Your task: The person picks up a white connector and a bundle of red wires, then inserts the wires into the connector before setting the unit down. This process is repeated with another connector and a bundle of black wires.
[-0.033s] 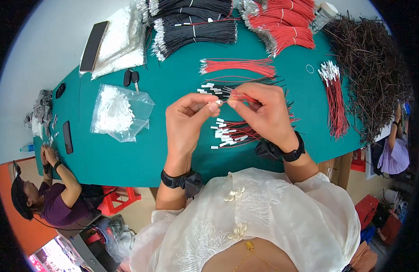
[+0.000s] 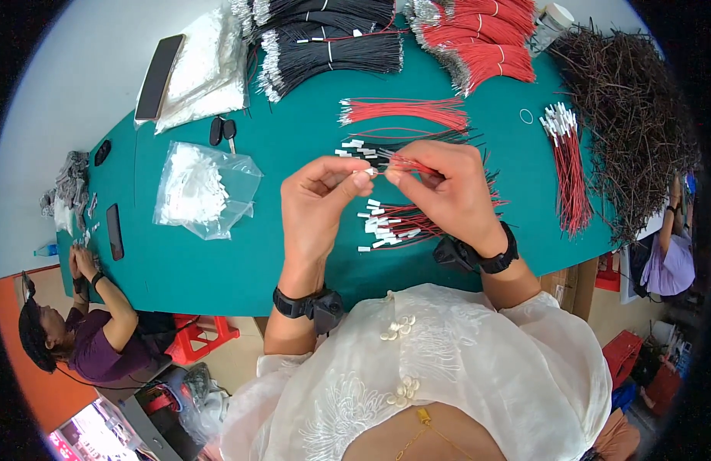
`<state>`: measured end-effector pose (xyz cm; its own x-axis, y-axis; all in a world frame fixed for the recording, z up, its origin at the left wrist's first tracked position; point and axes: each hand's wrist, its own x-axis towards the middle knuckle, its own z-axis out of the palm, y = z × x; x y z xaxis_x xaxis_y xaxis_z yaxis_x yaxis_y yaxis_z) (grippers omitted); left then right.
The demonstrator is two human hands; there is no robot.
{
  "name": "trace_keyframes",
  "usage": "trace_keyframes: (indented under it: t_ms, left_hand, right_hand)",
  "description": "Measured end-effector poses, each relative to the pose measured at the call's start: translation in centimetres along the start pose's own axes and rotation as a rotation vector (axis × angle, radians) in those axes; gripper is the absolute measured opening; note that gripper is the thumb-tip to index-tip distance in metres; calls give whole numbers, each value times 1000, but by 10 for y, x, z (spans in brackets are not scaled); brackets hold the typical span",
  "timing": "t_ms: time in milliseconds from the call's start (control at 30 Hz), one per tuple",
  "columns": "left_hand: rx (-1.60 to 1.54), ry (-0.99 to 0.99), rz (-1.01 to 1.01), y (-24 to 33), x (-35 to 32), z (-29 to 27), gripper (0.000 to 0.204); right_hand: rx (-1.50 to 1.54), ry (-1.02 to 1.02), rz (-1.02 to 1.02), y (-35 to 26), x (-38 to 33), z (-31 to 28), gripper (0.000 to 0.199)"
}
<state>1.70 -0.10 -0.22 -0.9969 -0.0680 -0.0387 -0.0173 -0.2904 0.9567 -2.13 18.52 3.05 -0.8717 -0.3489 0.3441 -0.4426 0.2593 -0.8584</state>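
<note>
- My left hand (image 2: 318, 201) is raised over the green-topped desk (image 2: 294, 146); its fingers (image 2: 354, 178) are pinched closed on a small white plastic connector (image 2: 368, 173).
- My right hand (image 2: 445, 190) faces it, fingers closed on a thin red wire (image 2: 408, 164) whose end meets the connector between the two hands.
- Both thumbs nearly touch; connector and wire end sit in the narrow space between them, above the desk's middle.
- Directly below my hands lies a loose pile of red and black wires with white connectors fitted (image 2: 394, 224), the white ends pointing to my left.
- Just behind my hands, a bundle of black wires with white ends (image 2: 386, 146); beyond it a flat bundle of bare red wires (image 2: 405, 111).
- To my right, well apart, a bundle of red wires with white connectors (image 2: 571, 165) lies lengthwise; a small ring (image 2: 527, 116) rests near its top.
- Far right: a large tangle of dark brown wires (image 2: 632, 131).
- Far edge: stacks of black wire bundles (image 2: 332, 46) and red wire bundles (image 2: 478, 38).
- To my left: a clear plastic bag of white connectors (image 2: 202, 188), a car key (image 2: 223, 131), a dark phone (image 2: 159, 75) lying on another white bag (image 2: 205, 69).
- A black wristband sits on each of my wrists.
- Another person (image 2: 79, 338) sits at the desk's left end.
</note>
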Motion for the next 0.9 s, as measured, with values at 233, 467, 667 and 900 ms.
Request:
trace_keyframes:
  t_ms: [233, 467, 667, 900]
  left_hand:
    - [-57, 18, -19, -1, 0, 3, 13]
    - [-94, 50, 25, -5, -1, 10, 13]
    - [-57, 17, -27, -6, -2, 8, 13]
    - [-115, -31, -63, -7, 0, 4, 12]
  right_hand:
    - [-54, 68, -37, 1, 0, 4, 10]
    - [-27, 77, -57, 0, -1, 6, 10]
    - [-8, 39, -31, 2, 1, 4, 11]
    - [43, -77, 71, 4, 2, -4, 10]
